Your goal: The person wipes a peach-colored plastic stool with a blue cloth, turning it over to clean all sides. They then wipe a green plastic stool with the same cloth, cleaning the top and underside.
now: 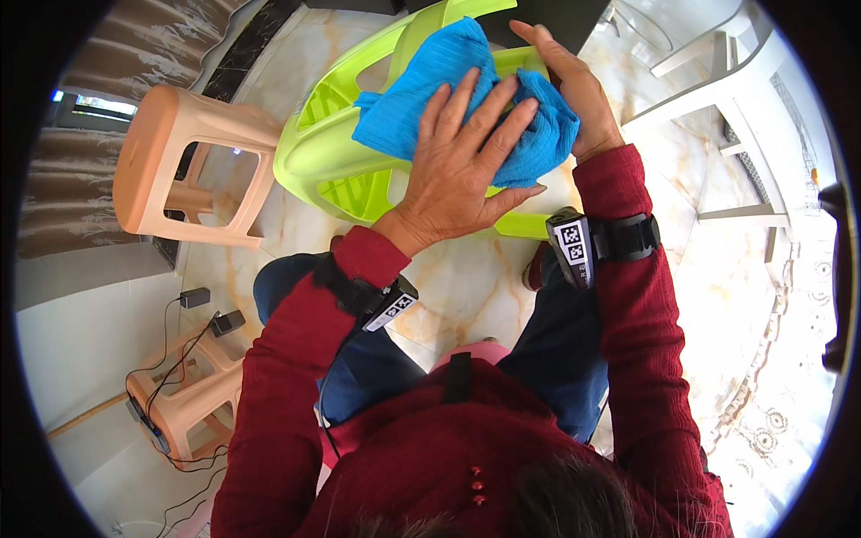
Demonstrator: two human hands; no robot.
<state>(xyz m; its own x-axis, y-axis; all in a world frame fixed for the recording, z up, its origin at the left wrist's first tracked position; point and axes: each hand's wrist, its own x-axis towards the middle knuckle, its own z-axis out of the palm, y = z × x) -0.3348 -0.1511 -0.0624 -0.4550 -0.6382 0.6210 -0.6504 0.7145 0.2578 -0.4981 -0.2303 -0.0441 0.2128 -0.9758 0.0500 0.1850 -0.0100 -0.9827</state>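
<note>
A lime-green plastic stool [323,151] lies tipped over in front of my knees, with slats showing through its side openings. Draped and bunched over its near side is a blue cloth [430,67]. My left hand [464,155] lies on this cloth with spread fingers, pressing it against the stool. At the cloth's right end, my right hand [578,94] is against the end of a stool leg, its fingertips reaching beyond it. The cloth and leg hide part of the right hand, so its grip is unclear.
A peach plastic stool [155,161] stands at the left, against a patterned curtain [141,40]. Below it, another peach stool [181,403] has black adapters [229,323] and cables around it. White furniture [726,87] and a lace-patterned cloth [780,417] are at the right.
</note>
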